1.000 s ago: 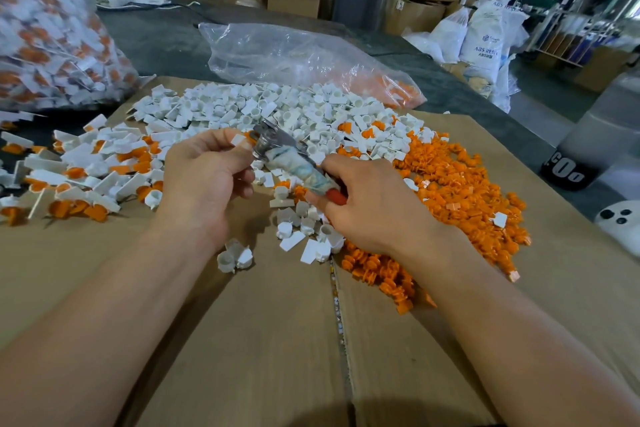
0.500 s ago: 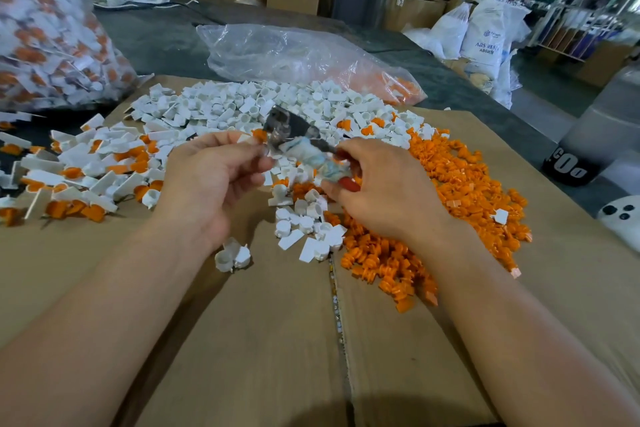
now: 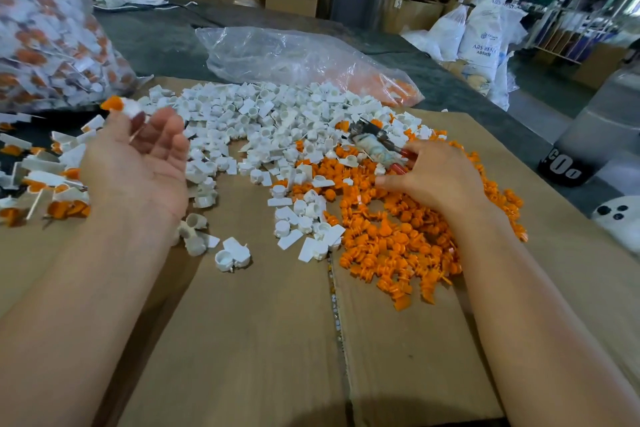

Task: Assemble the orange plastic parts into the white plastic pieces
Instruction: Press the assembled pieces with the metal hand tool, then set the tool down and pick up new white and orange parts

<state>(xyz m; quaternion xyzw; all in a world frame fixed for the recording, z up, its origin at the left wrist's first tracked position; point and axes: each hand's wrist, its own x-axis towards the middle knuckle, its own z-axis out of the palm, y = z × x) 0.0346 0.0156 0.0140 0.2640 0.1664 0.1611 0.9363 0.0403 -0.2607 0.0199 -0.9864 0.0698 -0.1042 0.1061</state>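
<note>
- A flat sheet of cardboard [image 3: 242, 340] fills the lower and middle frame and serves as the work surface; a taped seam runs down its centre.
- A large clear sack [image 3: 45, 28] packed with white-and-orange joined pieces stands at the upper left of the frame.
- A crumpled clear plastic bag [image 3: 294, 55] lies at the upper centre, behind the cardboard, with some orange showing at its right end.
- The white pieces [image 3: 277, 114] lie in a broad loose heap across the middle of the frame, thinning out toward the bottom.
- The orange parts [image 3: 391, 236] form a heap at centre right, touching the white heap's right edge.
- A smaller spread of joined pieces [image 3: 45, 184] lies at the left edge.
- The left hand [image 3: 138, 163] hangs at centre left, palm up, fingers spread and relaxed, gripping nothing.
- The right hand [image 3: 436, 177] rests on the orange heap at centre right, its fingers curled round the red handle of a hand tool [image 3: 375, 146], whose metal head points up and left.
- One joined white-and-orange piece [image 3: 121, 106] sits at the left hand's fingertips; whether it touches them cannot be told.
</note>
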